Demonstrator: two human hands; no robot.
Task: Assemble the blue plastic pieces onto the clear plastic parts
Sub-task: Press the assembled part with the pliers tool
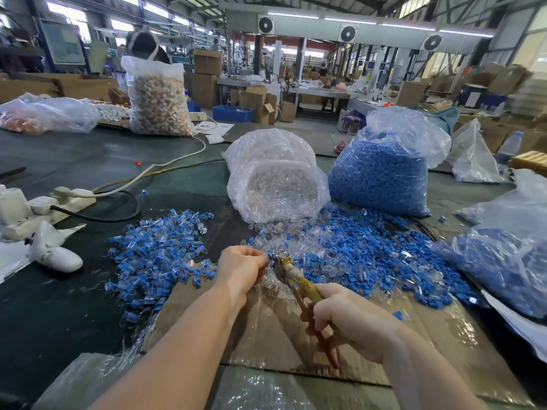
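Observation:
My right hand (pixel 343 319) grips the handles of a pair of pliers (pixel 299 281) with yellow and red grips. The plier jaws meet a small blue and clear part (pixel 271 255) that my left hand (pixel 241 266) pinches just left of them. Behind the hands lies a mixed heap of loose blue pieces and clear parts (pixel 364 253). To the left is a pile of joined blue-and-clear pieces (pixel 154 253). A bag of clear parts (pixel 276 184) and a bag of blue pieces (pixel 381 176) stand at the back.
Flattened cardboard (pixel 275 329) lies under my hands on the dark table. A power strip with cables (pixel 53 202) and a white tool (pixel 53 253) sit at the left. Another bag of blue pieces (pixel 509 261) is at the right. A tall bag of orange-white parts (pixel 158 105) stands far back.

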